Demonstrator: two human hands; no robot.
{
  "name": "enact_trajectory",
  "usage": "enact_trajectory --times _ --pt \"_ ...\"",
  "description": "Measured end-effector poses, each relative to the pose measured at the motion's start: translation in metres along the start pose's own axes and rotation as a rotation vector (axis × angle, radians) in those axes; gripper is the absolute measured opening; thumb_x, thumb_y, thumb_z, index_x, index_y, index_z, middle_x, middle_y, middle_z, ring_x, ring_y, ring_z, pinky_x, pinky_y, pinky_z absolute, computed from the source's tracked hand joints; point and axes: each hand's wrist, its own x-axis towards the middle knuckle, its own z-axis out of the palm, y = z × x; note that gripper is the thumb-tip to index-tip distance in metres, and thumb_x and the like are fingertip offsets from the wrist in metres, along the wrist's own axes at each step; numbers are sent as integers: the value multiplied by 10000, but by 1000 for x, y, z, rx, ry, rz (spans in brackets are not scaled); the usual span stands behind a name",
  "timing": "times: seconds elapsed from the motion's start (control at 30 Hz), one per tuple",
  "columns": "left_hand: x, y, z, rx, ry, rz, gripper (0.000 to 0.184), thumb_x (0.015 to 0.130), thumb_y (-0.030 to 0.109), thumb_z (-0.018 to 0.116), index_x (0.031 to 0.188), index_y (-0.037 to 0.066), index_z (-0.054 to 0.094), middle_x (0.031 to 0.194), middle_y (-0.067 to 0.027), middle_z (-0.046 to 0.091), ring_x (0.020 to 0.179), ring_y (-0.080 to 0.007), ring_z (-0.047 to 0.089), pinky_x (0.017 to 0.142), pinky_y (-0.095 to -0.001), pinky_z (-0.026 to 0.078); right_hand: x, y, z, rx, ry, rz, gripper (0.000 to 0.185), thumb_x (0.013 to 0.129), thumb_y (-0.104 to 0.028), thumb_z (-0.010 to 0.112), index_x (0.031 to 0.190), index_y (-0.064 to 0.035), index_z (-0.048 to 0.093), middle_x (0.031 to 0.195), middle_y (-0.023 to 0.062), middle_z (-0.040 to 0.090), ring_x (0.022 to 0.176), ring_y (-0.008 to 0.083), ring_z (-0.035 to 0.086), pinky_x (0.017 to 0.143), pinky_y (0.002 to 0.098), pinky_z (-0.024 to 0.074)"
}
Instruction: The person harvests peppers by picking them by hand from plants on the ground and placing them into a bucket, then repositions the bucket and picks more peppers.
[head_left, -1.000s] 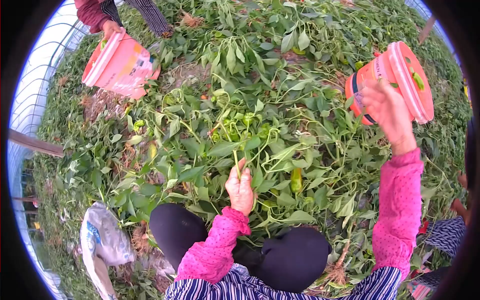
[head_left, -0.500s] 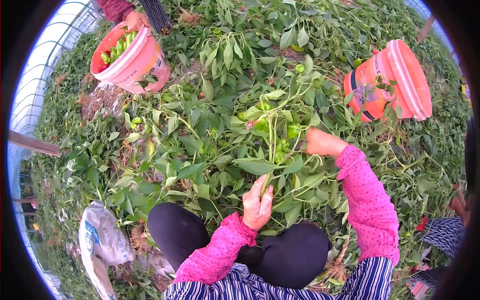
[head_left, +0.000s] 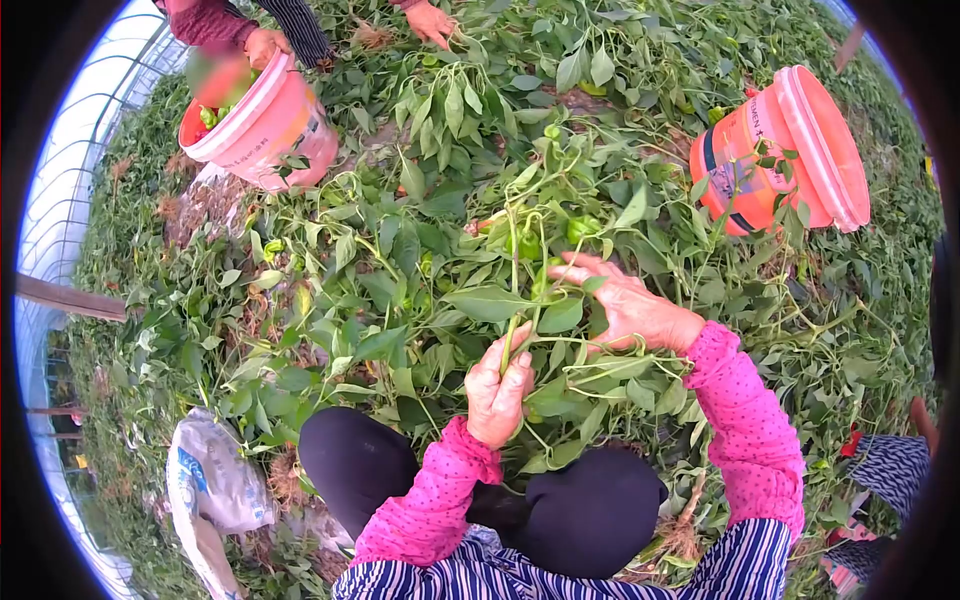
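My left hand point(head_left: 497, 392) is closed round a green plant stem point(head_left: 514, 260) in front of my knees. Just right of the stem, my right hand point(head_left: 632, 308) has its fingers spread among the leaves, near small green peppers. One green pepper point(head_left: 583, 229) hangs above my right fingertips, and another point(head_left: 524, 243) sits by the stem. Leaves partly cover the peppers and some of my right fingers.
An orange bucket point(head_left: 822, 150) lies tipped at the right. Another person's hand point(head_left: 267, 46) is at a pink bucket point(head_left: 270, 130) with peppers, upper left. A white sack point(head_left: 222, 480) lies lower left, and a wooden pole point(head_left: 72, 297) is at the left edge.
My right hand has come from beside the right bucket down to the plant, and its fingers are now spread. The held stem has shifted. The other person's second hand has appeared at the top.
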Motion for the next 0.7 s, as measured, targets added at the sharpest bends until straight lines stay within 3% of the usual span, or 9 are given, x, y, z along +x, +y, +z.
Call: enact_trajectory --times 0.1,0.17,0.2,0.23,0.33,0.43,0.47,0.57,0.7 --pt "3 6 -3 -65 -35 -18 324 917 123 509 1206 -25 501 595 42 392 501 -47 342 474 -211 318 13 19 29 -37 54 -100 864 608 -320 792 1343 -177 361 1376 144 331 1243 334 360 994 443 343" --pt "3 5 -2 -89 -68 -22 328 917 127 509 1209 -23 501 596 42 389 504 -47 340 475 -214 318 25 22 44 370 80 -53 813 623 -319 796 1304 -125 395 1319 133 407 1205 312 415 979 412 361" --pt "2 5 -3 -115 -94 -26 332 918 132 510 1213 -20 502 597 41 386 507 -48 337 476 -217 318 32 31 62 532 184 -144 644 659 -262 785 1199 -71 492 1281 120 449 1164 263 463 963 369 376" --pt "3 5 -5 -111 -94 -31 332 918 132 510 1213 -20 502 597 41 386 507 -48 337 476 -217 318 34 25 60 539 186 -143 644 659 -262 785 1199 -71 492 1281 120 449 1164 263 463 963 369 376" --pt "9 17 -9 -16 -153 -112 352 919 151 506 1233 -10 495 905 -61 613 630 -54 465 591 -202 404 36 15 43 751 214 -146 361 747 -194 733 1047 -49 592 1287 128 458 1112 203 492 929 341 396" --pt "15 25 -1 -39 -149 -135 370 916 177 518 1237 -7 497 931 -79 627 705 -69 513 640 -204 433 37 23 36 426 278 -151 241 716 -132 716 877 -22 574 1237 128 509 1077 208 524 906 339 413" --pt "17 27 0 -43 -128 -157 379 913 195 525 1234 -5 497 813 -62 612 695 -86 542 647 -213 450 37 26 35 426 284 -144 241 716 -132 716 877 -22 574 1237 128 509 1077 208 524 906 339 413" --pt "16 33 2 -93 -77 -263 334 904 152 526 1208 15 535 757 -27 611 638 -65 532 616 -198 437 42 36 35 671 393 -59 142 729 -66 646 817 -24 542 951 91 625 925 187 590 775 305 459" --pt "21 22 -7 -145 4 -235 327 895 134 541 1193 0 530 661 0 558 570 -53 496 560 -184 410 46 41 31 407 248 44 154 740 -85 604 886 -38 603 825 81 618 786 170 596 737 287 461"
